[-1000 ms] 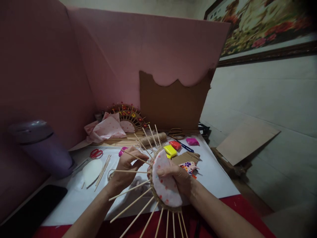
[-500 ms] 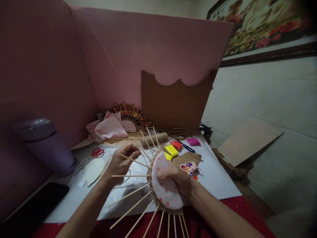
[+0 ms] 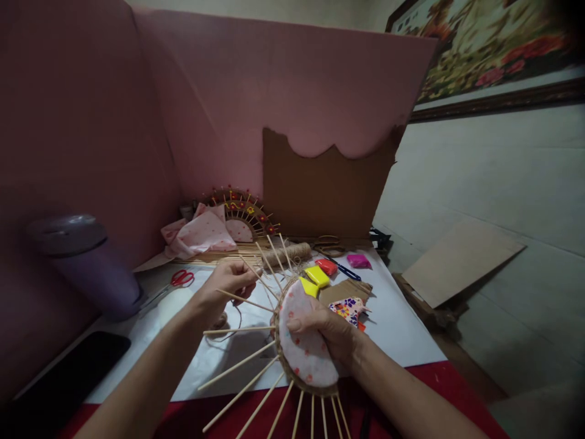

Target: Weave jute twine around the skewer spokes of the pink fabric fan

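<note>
My right hand grips a half-round craft piece covered in white cloth with pink spots, its rim wrapped in twine and thin wooden sticks fanning out from it. My left hand is pinched closed among the upper sticks, holding a strand of brown twine that loops down onto the white paper.
A finished stick fan, pink cloth and a twine spool lie behind. Red scissors, yellow, red and pink clay blocks, a purple bottle, a black phone and a cardboard panel surround the paper.
My left hand moved up and away from the piece, drawing the twine up between the sticks. The right hand kept its hold on the craft piece.
</note>
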The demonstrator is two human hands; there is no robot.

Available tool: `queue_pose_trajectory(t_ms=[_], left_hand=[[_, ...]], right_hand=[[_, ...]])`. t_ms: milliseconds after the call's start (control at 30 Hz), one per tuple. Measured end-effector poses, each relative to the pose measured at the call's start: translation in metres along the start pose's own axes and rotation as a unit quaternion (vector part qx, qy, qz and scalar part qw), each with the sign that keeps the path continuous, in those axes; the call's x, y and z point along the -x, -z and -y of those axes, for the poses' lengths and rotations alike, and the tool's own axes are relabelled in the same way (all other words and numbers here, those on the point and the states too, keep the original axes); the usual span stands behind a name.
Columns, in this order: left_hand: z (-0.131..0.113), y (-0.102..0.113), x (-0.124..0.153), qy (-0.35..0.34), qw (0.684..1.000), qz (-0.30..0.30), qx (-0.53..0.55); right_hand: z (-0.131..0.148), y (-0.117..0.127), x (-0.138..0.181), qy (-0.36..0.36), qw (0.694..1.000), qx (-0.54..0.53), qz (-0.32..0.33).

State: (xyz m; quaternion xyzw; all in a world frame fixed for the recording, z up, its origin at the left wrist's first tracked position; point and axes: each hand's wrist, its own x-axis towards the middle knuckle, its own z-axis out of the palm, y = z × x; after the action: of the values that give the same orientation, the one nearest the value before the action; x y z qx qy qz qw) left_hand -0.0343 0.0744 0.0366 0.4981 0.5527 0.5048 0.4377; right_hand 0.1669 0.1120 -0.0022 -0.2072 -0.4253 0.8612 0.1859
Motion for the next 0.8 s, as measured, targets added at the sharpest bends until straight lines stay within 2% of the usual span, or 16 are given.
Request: queue_pose_trajectory(t_ms=[100, 200, 333, 433, 533, 700, 800], left_hand=[[-0.017, 0.013, -0.009, 0.09, 0.991, 0.074, 0.072], [-0.037, 0.024, -0.015, 0.108, 0.986, 0.074, 0.1], [-0.055, 0.029, -0.015, 0.028, 0.999, 0.026, -0.009], [-0.06, 0.029, -0.012, -0.04, 0.994, -0.028, -0.102], [-0.062, 0.027, -0.011, -0.071, 0.991, -0.035, -0.11], [-0.068, 0.026, -0.02, -0.082, 0.99, 0.004, -0.113], [-0.064, 0.028, -0.028, -0.039, 0.998, 0.004, -0.055]], right_hand=[[0.0, -0.002, 0.001, 0.001, 1.0, -0.001, -0.009], [0.0, -0.002, 0.002, -0.004, 1.0, -0.008, -0.009], [-0.001, -0.002, -0.001, 0.013, 1.0, -0.019, -0.003], [-0.001, -0.003, -0.002, 0.012, 1.0, -0.015, -0.002], [-0.001, -0.005, -0.001, 0.002, 1.0, -0.008, 0.002], [-0.004, -0.005, 0.003, -0.022, 1.0, 0.005, 0.017], [-0.005, -0.002, 0.003, -0.015, 1.0, 0.008, 0.023]])
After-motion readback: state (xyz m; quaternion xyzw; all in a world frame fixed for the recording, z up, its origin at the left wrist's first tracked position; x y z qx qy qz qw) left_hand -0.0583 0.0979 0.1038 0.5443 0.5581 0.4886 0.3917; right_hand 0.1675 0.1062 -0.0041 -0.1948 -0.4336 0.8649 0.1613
